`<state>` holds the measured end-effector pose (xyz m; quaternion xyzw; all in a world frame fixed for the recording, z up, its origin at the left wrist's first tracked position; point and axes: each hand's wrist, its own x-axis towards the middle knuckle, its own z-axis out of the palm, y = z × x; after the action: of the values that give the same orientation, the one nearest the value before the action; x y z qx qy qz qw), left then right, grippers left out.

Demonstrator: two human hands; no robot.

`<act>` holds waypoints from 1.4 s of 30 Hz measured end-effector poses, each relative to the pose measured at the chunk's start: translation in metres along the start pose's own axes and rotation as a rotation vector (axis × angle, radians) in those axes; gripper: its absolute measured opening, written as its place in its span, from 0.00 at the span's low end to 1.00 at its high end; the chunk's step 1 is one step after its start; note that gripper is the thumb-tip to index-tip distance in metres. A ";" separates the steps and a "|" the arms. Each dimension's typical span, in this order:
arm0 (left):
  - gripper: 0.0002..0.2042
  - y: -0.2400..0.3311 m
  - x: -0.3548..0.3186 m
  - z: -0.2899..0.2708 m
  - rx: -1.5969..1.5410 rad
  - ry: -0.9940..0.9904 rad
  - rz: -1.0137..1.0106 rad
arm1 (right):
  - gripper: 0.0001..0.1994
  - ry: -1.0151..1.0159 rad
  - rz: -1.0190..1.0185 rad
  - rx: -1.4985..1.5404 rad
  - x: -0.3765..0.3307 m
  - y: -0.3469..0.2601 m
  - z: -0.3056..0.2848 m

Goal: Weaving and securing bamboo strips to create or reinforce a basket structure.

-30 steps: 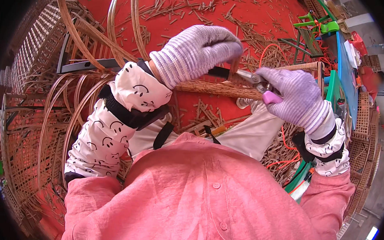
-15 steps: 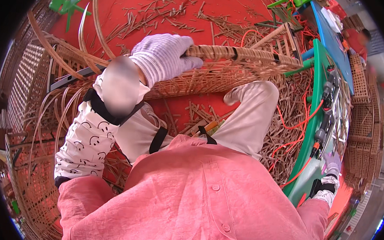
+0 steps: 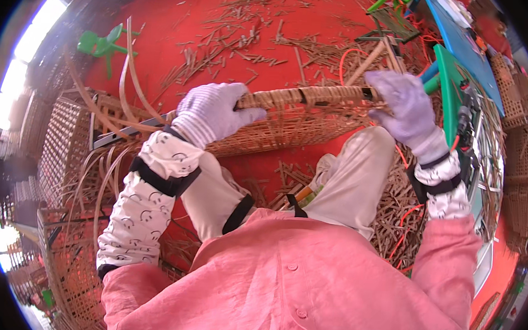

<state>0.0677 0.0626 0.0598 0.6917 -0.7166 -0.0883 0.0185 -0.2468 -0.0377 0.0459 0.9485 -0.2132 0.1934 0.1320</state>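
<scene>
Across my lap, in front of me, lies a woven rattan frame (image 3: pixel 296 130) with an openwork body and a wrapped front rail (image 3: pixel 292 97) banded with dark patches. My left hand (image 3: pixel 216 110), in a pale purple knitted glove, is closed round the left part of this rail. At its right end my right hand (image 3: pixel 406 107), gloved alike, curls over the corner, fingers above and thumb below. Long loose strips (image 3: pixel 129 87) arc up beside the frame's left end, near a dark metal bar (image 3: pixel 120 138).
Cut rattan pieces (image 3: pixel 223 47) litter the red floor (image 3: pixel 170 14). At right stands a green table (image 3: pixel 452 110) with dark tools and orange cords (image 3: pixel 407 219). A green chair (image 3: pixel 105 46) is at far left. More woven frames (image 3: pixel 67 123) stack along the left side.
My right hand has come from the table at the far right to the frame's right end and taken hold there. My left hand keeps its grip on the rail.
</scene>
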 end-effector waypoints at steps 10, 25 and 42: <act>0.18 0.028 0.055 0.006 -0.486 0.134 0.367 | 0.17 -0.326 0.324 0.019 -0.020 0.036 -0.019; 0.13 0.043 0.047 -0.014 -0.113 0.301 0.528 | 0.21 -0.296 0.705 -0.177 -0.120 0.060 -0.035; 0.06 0.064 0.037 -0.021 0.519 0.417 0.514 | 0.24 -0.191 0.677 -0.147 -0.120 0.057 -0.026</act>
<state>0.0059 0.0258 0.0865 0.4753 -0.8451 0.2447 0.0099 -0.3811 -0.0364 0.0280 0.8258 -0.5402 0.1205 0.1079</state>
